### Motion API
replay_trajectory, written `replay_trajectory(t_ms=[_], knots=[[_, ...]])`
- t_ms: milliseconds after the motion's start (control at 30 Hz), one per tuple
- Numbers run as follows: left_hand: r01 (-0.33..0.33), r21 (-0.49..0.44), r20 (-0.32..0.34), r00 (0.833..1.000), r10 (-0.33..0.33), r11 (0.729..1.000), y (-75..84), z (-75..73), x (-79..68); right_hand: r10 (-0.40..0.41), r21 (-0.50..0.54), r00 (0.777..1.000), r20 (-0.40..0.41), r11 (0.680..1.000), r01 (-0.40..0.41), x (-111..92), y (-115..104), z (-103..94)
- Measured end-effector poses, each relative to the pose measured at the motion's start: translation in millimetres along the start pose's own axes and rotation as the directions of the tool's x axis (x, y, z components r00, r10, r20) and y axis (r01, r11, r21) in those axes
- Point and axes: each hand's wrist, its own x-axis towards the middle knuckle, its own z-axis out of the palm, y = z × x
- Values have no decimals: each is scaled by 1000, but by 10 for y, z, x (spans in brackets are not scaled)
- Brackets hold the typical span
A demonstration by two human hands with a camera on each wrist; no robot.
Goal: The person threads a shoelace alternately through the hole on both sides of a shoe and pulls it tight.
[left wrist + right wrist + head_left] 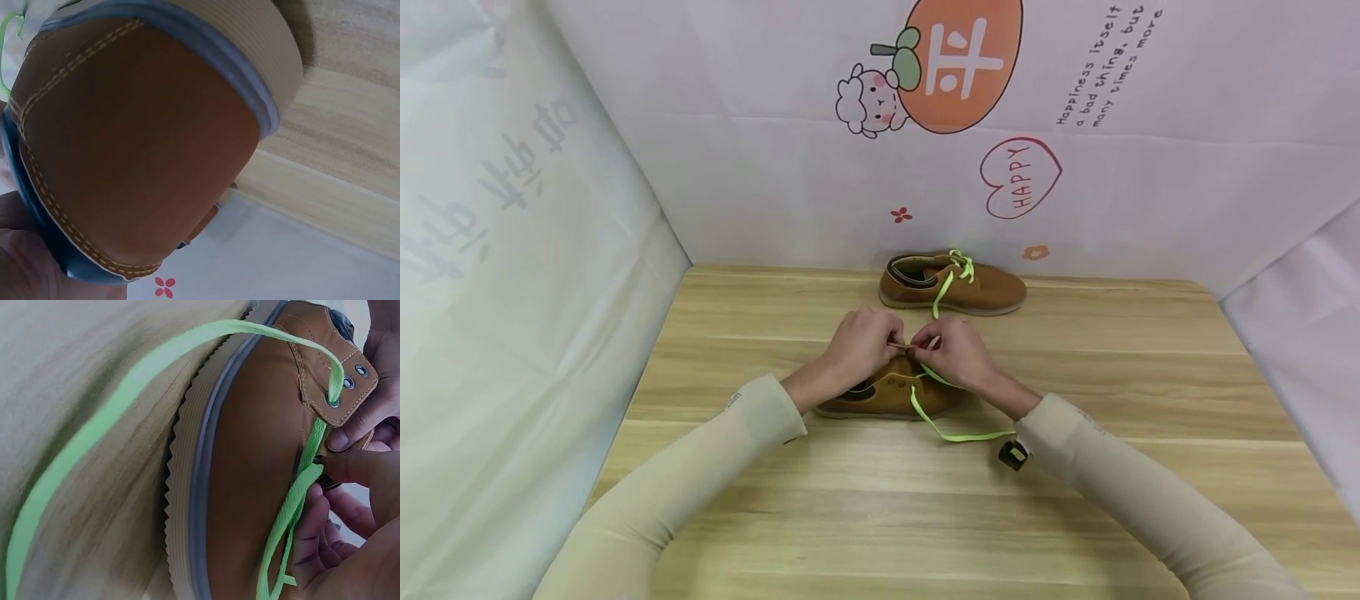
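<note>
A brown leather shoe (880,404) lies on the table below both hands, toe toward the right. My left hand (861,342) pinches the edge of the shoe's far eyelet flap. In the left wrist view, the shoe's heel (144,137) covers much of that hand (28,269). My right hand (955,350) meets the left at the flap. In the right wrist view its thumb and finger pinch a neon green lace (292,503) beside the flap. The lace's other length passes through an eyelet of the near flap (319,381) and trails over the table.
Behind stands a second brown shoe (992,290) with a green lace, close to the white printed back sheet (775,183). A small black object (1013,455) sits at my right sleeve cuff. The wooden table (850,517) extends around the shoes.
</note>
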Motion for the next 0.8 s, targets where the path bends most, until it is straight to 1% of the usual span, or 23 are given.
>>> replay_trajectory(t_ms=[167, 233, 300, 367, 467, 600, 667, 800], knots=[[-27, 13, -8, 1000, 27, 1000, -7, 18, -24, -54, -8, 998, -30, 999, 54, -16, -4, 17], [-46, 19, -15, 999, 46, 999, -14, 29, -33, -66, 5, 997, -43, 998, 67, -21, 7, 27], [-64, 32, -16, 998, 64, 997, -16, 39, -45, -75, 29, 996, -41, 997, 76, -26, 25, 29], [-80, 55, -14, 997, 81, 995, -12, 48, -57, -73, 53, 997, -22, 996, 74, -35, 46, 17], [-92, 84, -5, 996, 93, 992, 1, 49, -71, -54, 88, 998, 30, 995, 51, -45, 62, -18], [-90, 87, 0, 996, 90, 992, 4, 51, -77, 17, 135, 996, 88, 990, -29, -40, 56, -64], [-89, 81, 1, 996, 89, 993, 1, 53, -85, 49, 154, 994, 102, 986, -65, -35, 48, -75], [-92, 75, -7, 996, 93, 993, -2, 66, -103, 63, 189, 992, 108, 978, -83, -37, 28, -73]])
